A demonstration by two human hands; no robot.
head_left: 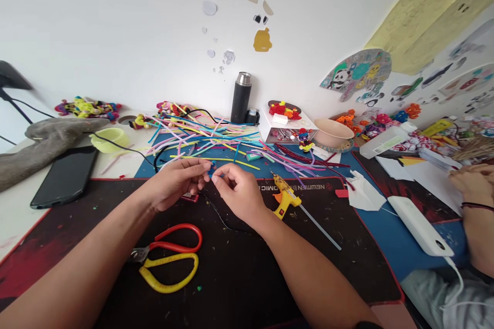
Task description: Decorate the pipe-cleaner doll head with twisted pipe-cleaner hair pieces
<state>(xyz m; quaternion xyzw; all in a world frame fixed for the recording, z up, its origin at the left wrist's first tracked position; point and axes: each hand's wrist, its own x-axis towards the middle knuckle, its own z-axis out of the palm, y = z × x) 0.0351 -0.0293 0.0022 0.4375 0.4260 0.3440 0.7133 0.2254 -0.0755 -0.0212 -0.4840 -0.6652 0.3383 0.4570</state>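
My left hand (pixel 181 180) is raised over the black mat, thumb and fingertips pinched on a small blue piece (pixel 212 164). Close beside it, my right hand (pixel 238 187) has its thumb and forefinger pressed together near that piece; what they hold, if anything, is too small to make out. Below my left hand lie scissors (pixel 170 262) with one red and one yellow handle, their blades partly hidden by my left forearm. A yellow glue gun (pixel 284 198) with a clear glue stick rests to the right of my right hand.
Colourful pipe cleaners (pixel 208 136) lie in a pile behind my hands, with a black thermos (pixel 241 98) behind them. A phone (pixel 65 176) and green bowl (pixel 110 140) are at left. At right are a white power bank (pixel 420 226) and another person's hands (pixel 473 180).
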